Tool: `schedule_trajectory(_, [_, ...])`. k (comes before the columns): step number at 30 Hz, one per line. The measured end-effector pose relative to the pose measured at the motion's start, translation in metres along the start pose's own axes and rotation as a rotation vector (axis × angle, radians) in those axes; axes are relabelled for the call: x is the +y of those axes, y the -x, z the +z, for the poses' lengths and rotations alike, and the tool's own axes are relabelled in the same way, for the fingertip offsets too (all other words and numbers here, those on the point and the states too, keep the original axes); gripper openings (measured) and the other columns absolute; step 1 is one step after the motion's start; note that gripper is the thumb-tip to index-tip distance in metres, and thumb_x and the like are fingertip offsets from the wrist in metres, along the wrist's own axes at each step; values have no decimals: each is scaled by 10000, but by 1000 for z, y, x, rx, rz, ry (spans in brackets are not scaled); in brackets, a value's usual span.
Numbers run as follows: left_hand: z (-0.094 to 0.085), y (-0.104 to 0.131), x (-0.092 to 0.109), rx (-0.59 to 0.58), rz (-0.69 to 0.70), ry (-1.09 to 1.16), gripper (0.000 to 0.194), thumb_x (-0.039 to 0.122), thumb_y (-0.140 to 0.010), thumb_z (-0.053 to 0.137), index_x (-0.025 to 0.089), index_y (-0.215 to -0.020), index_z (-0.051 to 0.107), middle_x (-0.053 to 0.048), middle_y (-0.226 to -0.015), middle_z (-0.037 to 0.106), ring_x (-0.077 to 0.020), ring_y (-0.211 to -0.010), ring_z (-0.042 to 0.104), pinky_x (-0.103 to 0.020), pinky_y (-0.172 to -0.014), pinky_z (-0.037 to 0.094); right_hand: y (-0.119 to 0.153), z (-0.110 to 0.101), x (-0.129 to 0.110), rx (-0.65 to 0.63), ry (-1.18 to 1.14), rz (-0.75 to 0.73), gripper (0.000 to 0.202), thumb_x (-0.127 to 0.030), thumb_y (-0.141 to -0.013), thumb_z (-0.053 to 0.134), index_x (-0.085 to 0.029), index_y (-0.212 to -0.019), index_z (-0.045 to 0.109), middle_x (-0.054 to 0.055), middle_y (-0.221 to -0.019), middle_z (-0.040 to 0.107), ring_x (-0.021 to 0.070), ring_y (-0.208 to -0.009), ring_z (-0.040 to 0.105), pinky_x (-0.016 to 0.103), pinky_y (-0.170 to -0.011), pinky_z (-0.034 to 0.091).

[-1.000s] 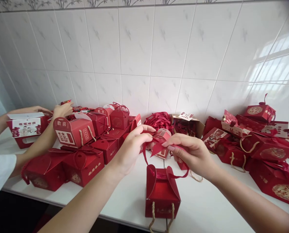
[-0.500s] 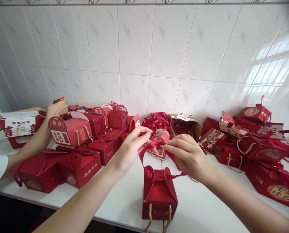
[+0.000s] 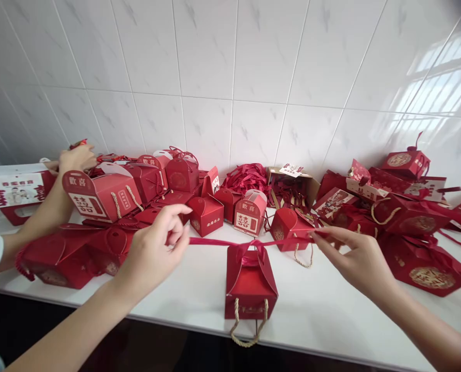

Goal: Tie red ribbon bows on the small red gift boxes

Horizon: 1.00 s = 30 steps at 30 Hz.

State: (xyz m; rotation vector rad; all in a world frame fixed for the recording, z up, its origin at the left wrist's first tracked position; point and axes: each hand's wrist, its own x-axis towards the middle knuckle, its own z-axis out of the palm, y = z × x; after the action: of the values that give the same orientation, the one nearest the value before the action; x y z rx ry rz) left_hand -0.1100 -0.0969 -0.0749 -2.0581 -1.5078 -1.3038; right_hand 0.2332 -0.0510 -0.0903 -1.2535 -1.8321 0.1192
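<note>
A red box [image 3: 251, 281] with a rope handle stands upright near the table's front edge. Dark red ribbon [image 3: 215, 241] passes through its top flaps and is crossed in a knot there. To the left of the box, my left hand [image 3: 161, 245] pinches one end of the ribbon. My right hand [image 3: 350, 250] grips the other end between thumb and fingers, to the right. The ribbon is stretched nearly straight between both hands, just above the box.
Red boxes [image 3: 65, 256] are piled at the left and more [image 3: 427, 263] at the right. Behind are a heap of ribbon [image 3: 246, 178] and an open carton [image 3: 311, 187]. Another person's hand [image 3: 77, 156] reaches in at the left by a tiled wall.
My hands have moved apart, left and right, drawing the loose ribbon loop down into a tight knot on the box top. The view has tilted down a little.
</note>
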Motion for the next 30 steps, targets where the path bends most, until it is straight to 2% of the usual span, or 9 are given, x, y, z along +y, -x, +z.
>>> schedule_trajectory(4, [-3, 38, -51, -288, -119, -134, 339, 178, -801, 429, 216, -1132, 492, 67, -598, 382, -120, -493, 457, -222, -584, 418, 18, -9, 33, -308, 365, 126, 200, -314, -761, 554, -226, -704, 724, 30, -662, 706, 215, -547, 626, 324, -516, 459])
schedule_trajectory(7, [4, 58, -63, -416, -192, -134, 344, 217, -825, 425, 214, -1165, 479, 27, -677, 479, -159, -586, 541, -258, -621, 449, 25, -5, 40, -407, 426, 130, 228, -292, -801, 516, -226, -816, 734, 45, -814, 731, 235, -644, 666, 339, -561, 483])
schedule_trajectory(11, [18, 55, -37, -370, -192, 10, 170, 297, -826, 518, 228, -982, 527, -74, -983, 594, -243, -890, 603, -324, -782, 462, 22, 8, 22, -357, 214, -21, 335, -389, -899, 449, -214, -1093, 659, 91, -1135, 663, 257, -927, 654, 344, -671, 516])
schedule_trajectory(15, [40, 41, 3, -381, -341, 412, 105, 308, -844, 529, 222, -903, 511, -49, -948, 591, -228, -988, 582, -365, -929, 437, 15, 26, -7, -486, -48, -38, 329, -432, -948, 377, -223, -985, 629, 79, -1037, 659, 218, -925, 619, 310, -677, 499])
schedule_trajectory(18, [59, 38, 22, -447, -459, 660, 145, 316, -817, 564, 216, -882, 479, -19, -918, 523, -193, -942, 563, -351, -900, 458, 15, 45, -19, -561, -178, -9, 292, -481, -922, 437, -212, -895, 545, 60, -933, 633, 196, -865, 593, 308, -698, 477])
schedule_trajectory(21, [70, 41, 30, -504, -525, 731, 168, 312, -810, 565, 216, -856, 434, 2, -882, 468, -157, -835, 526, -310, -780, 469, 19, 62, -22, -617, -343, 63, 307, -503, -885, 504, -214, -816, 424, 6, -795, 561, 149, -731, 540, 287, -666, 449])
schedule_trajectory(24, [74, 45, 30, -514, -554, 744, 179, 315, -821, 554, 220, -864, 409, 18, -843, 446, -140, -778, 488, -279, -704, 436, 24, 72, -22, -677, -522, 233, 367, -536, -857, 533, -220, -782, 360, -46, -691, 459, 105, -596, 455, 241, -541, 378])
schedule_trajectory(27, [73, 45, 27, -534, -567, 750, 192, 319, -818, 566, 219, -859, 407, 33, -813, 431, -131, -757, 464, -267, -700, 405, 25, 73, -23, -755, -619, 423, 427, -587, -814, 566, -217, -754, 360, -72, -608, 415, 84, -512, 398, 226, -480, 305])
schedule_trajectory(30, [70, 38, 23, -641, -611, 763, 235, 361, -804, 586, 207, -782, 409, 43, -763, 433, -125, -704, 455, -261, -662, 383, 21, 68, -22, -802, -604, 499, 464, -601, -771, 614, -190, -678, 420, -69, -573, 388, 68, -503, 340, 224, -481, 267])
